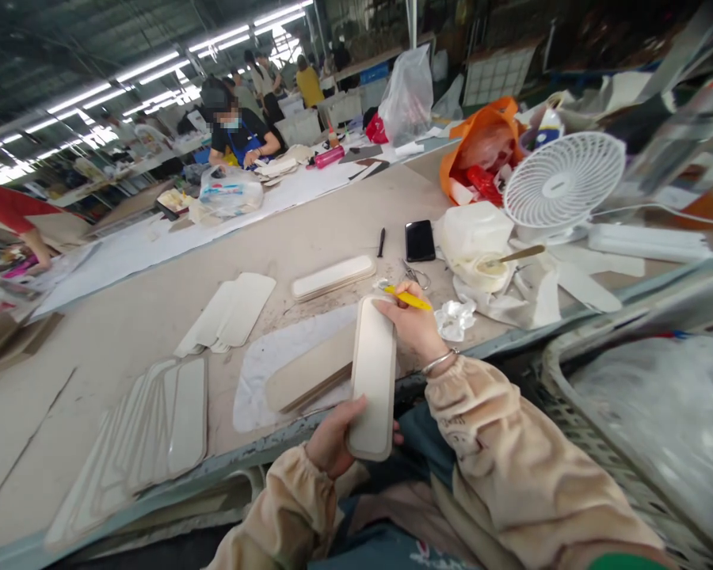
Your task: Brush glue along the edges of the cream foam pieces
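A long white panel with rounded ends and a beige edge (373, 372) is held upright over the table's front edge. My left hand (338, 435) grips its lower end, thumb on the face. At its upper right end, my right hand (413, 317) pinches the panel and also holds a yellow-handled tool (409, 298). Behind the panel, a stack of beige panels (314, 368) lies on a white sheet (253, 380). Another small stack of white panels (333, 277) is farther back. Overlapping panels (188, 416) are spread at the left, with more white pieces (243, 313) beyond them.
A phone (420, 241), a black pen-like item (381, 243) and scissors (417, 275) lie beyond my right hand. Right of them are a bowl with a brush (490, 271), a white fan (562, 186) and an orange bag (481, 146). A co-worker (238, 131) sits across the table.
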`<move>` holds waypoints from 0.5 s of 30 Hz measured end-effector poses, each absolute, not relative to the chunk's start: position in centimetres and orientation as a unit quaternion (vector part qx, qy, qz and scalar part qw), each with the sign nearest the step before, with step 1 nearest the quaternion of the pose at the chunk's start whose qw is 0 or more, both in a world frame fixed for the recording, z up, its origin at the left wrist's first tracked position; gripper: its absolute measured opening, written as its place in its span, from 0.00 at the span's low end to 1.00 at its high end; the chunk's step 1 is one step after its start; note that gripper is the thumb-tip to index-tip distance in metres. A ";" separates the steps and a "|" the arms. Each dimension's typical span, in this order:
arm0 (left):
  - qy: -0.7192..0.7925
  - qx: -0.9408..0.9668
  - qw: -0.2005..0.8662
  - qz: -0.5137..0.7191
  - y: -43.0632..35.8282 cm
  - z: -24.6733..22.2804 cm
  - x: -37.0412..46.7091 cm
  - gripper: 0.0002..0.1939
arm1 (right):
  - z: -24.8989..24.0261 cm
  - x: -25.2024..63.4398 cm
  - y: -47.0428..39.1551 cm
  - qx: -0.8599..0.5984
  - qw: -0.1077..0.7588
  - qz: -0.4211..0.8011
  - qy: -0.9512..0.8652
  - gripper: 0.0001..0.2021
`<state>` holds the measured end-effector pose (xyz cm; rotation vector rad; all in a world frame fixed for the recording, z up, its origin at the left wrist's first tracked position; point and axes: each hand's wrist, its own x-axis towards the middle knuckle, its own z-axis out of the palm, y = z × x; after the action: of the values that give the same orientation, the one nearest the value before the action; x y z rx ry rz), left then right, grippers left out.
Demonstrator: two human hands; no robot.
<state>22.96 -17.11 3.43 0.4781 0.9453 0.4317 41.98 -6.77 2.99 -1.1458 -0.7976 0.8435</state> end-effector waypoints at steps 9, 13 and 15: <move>0.447 0.254 0.839 0.177 -19.0 1.8 22.0 0.24 | 2.5 42.3 -6.7 -0.494 0.698 0.382 -0.350 0.18; 0.448 0.253 0.840 0.175 -19.0 1.8 22.1 0.25 | 2.7 42.4 -6.8 -0.488 0.699 0.387 -0.351 0.18; 0.445 0.256 0.840 0.175 -19.0 1.7 22.1 0.26 | 2.8 42.5 -6.9 -0.499 0.692 0.379 -0.359 0.17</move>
<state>22.09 -19.05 1.74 0.5404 0.9415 0.3703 42.46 -6.90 2.81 -1.1150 -0.8023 0.8472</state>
